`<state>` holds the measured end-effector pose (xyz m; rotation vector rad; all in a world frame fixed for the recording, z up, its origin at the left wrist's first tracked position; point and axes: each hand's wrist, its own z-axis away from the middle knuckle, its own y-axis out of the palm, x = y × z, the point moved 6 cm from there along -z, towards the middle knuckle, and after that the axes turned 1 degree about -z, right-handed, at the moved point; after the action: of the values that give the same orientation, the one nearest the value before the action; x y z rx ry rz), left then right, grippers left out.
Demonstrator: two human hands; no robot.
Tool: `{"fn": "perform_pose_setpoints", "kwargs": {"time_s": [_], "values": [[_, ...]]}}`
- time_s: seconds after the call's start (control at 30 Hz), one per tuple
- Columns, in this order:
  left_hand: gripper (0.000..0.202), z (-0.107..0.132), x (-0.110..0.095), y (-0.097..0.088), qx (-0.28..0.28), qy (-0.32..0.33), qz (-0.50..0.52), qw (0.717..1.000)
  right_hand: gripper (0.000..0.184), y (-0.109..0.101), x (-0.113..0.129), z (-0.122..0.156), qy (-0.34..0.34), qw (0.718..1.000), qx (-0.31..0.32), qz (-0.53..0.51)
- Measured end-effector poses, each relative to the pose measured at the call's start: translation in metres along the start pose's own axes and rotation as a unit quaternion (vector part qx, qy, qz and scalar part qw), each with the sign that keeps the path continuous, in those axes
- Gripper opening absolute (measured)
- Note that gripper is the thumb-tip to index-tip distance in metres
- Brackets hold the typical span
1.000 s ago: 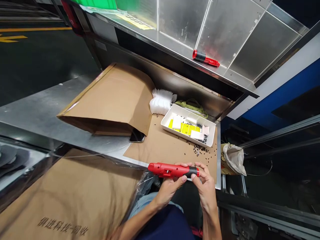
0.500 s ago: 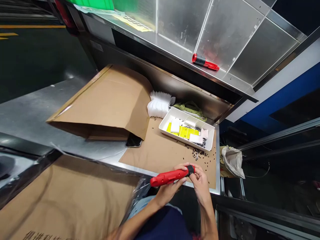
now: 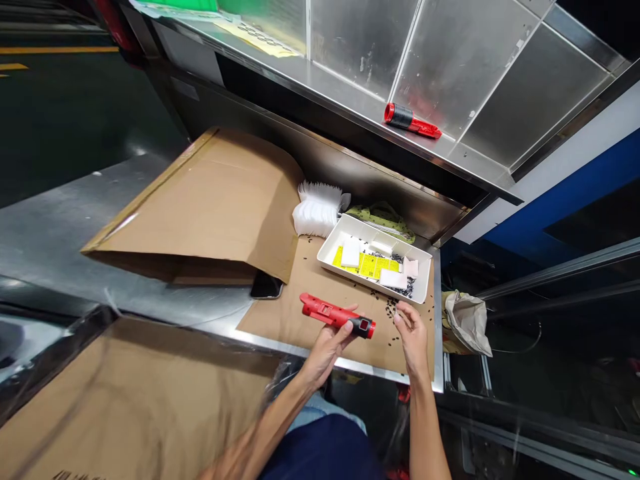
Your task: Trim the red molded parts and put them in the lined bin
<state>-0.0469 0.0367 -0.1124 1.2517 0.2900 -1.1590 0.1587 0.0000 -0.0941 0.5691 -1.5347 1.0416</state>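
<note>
"Head view: where is the red plastic tool [image 3: 333, 315]?"

"In the person's left hand [image 3: 326, 353], just above a cardboard sheet [image 3: 295, 327] laid on the steel tabletop [image 3: 125, 287]. That hand's fingers [image 3: 345, 327] are clenched around the tool near its black grip."

"Which way does it lie?"

"Its long axis runs slantwise across the view. The red nose points to the upper left, and the black end points to the lower right, toward the other hand."

"And the right hand [image 3: 413, 337]?"

"Open and empty. Its fingers [image 3: 401, 319] are spread just beside the black end without touching it, over scattered black small parts [image 3: 389, 312]."

"Is anything between the hands?"

"Only those bits. Beyond them is a white tray [image 3: 350, 277] holding yellow sheets and white pads. A second red tool [image 3: 413, 120] rests on the steel shelf [image 3: 330, 87] above, and a dark phone [image 3: 266, 287] pokes from under a kraft paper envelope [image 3: 210, 207] to the left."
</note>
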Motion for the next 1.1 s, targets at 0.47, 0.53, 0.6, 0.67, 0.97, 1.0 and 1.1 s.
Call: {"fn": "perform_pose_setpoints", "kwargs": {"time_s": [0.47, 0.53, 0.6, 0.67, 0.97, 1.0, 1.1], "values": [[0.071, 0.008, -0.032, -0.028, -0.032, -0.033, -0.066, 0.997, 0.023, 0.031, -0.076, -0.062, 0.087, 0.934, 0.029, 0.345], [0.065, 0.015, -0.031, -0.019, 0.005, -0.061, -0.038, 0.997, 0.026, 0.028, -0.074, -0.059, 0.076, 0.941, 0.018, 0.330], [0.054, 0.022, -0.030, -0.008, 0.043, -0.096, 0.009, 0.994, 0.031, 0.015, -0.066, -0.051, 0.051, 0.955, 0.002, 0.292], [0.041, 0.028, -0.030, 0.004, 0.069, -0.135, 0.068, 0.986, 0.043, -0.004, -0.053, -0.041, 0.025, 0.971, -0.022, 0.237], [0.018, 0.051, -0.022, 0.054, 0.115, -0.240, 0.229, 0.936, 0.066, -0.068, -0.016, -0.016, 0.007, 0.992, -0.122, 0.031], [0.019, 0.054, -0.022, 0.057, 0.115, -0.242, 0.235, 0.934, 0.066, -0.071, -0.009, -0.008, 0.002, 0.991, -0.133, 0.017], [0.028, 0.066, -0.025, 0.065, 0.121, -0.232, 0.239, 0.935, 0.061, -0.075, 0.026, 0.034, -0.033, 0.986, -0.163, -0.030]]}}
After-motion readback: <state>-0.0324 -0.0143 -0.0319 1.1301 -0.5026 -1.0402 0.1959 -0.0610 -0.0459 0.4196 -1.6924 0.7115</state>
